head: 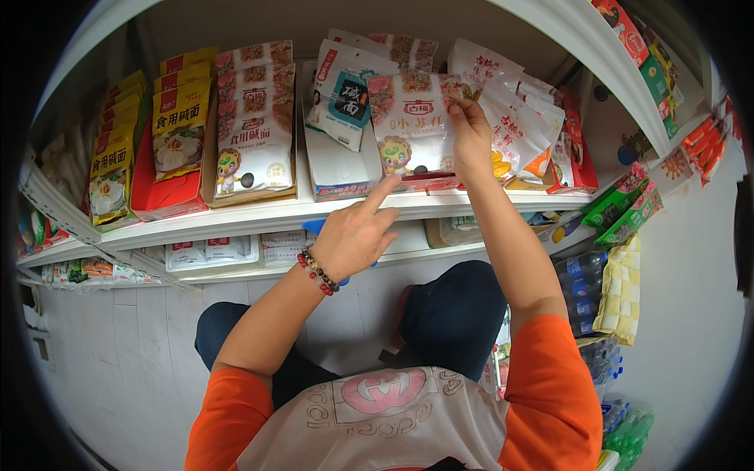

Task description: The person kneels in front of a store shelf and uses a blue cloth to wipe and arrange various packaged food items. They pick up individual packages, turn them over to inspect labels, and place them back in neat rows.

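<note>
My right hand [473, 138] pinches the upper right edge of a white and pink printed pouch [415, 132], which stands upright at the front of an open carton on the shelf. Just below that pouch, my left hand [360, 235] is held in the air before the shelf edge, fingers apart, with nothing in it; a beaded bracelet is on its wrist. A white and teal pouch [339, 97] leans to the left of the held one. White pouches with red writing [509, 126] stand tilted right beside my right hand.
Pink-flowered silver pouches [254, 129] and yellow pouches [179, 126] fill cartons on the left. Below the white shelf edge [247, 219], a lower shelf holds white packets [221, 250]. Green packs [624, 206] and dark bottles [580, 288] stand at the right. My bent knees are close beneath the shelf.
</note>
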The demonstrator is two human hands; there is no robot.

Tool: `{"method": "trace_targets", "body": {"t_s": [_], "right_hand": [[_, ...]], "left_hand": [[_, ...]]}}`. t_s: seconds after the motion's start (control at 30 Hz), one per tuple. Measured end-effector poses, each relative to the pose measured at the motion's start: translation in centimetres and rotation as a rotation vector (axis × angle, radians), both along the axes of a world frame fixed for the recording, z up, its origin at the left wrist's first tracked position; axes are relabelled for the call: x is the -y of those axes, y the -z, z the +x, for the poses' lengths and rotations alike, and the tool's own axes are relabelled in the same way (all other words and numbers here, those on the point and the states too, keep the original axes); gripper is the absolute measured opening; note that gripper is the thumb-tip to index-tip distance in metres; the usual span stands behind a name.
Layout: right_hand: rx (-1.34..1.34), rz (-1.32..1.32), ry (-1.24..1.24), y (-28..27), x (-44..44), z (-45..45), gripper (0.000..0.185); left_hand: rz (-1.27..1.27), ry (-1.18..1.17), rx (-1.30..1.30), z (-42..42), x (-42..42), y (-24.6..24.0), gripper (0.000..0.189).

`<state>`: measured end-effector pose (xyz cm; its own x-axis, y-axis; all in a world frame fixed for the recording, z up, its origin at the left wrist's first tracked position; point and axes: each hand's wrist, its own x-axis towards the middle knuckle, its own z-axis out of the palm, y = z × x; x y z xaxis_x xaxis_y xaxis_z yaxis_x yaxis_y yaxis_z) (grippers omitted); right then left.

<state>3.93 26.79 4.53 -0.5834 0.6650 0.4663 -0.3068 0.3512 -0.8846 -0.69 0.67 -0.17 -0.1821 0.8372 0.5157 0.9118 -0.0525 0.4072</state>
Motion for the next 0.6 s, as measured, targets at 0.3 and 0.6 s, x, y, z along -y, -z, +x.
{"method": "trace_targets", "body": {"t_s": [0.3,0.6], "right_hand": [[0.118,0.662,0.545,0.1,4.4,1.0,0.055],[0.722,1.220,0.129,0.8,5.5,3.6,0.062]], "left_hand": [[-0.013,0.006,0.014,-0.2,0.2,0.1,0.028],[-0.051,-0.003,-0.002,0.0,0.3,0.0,0.027]]}}
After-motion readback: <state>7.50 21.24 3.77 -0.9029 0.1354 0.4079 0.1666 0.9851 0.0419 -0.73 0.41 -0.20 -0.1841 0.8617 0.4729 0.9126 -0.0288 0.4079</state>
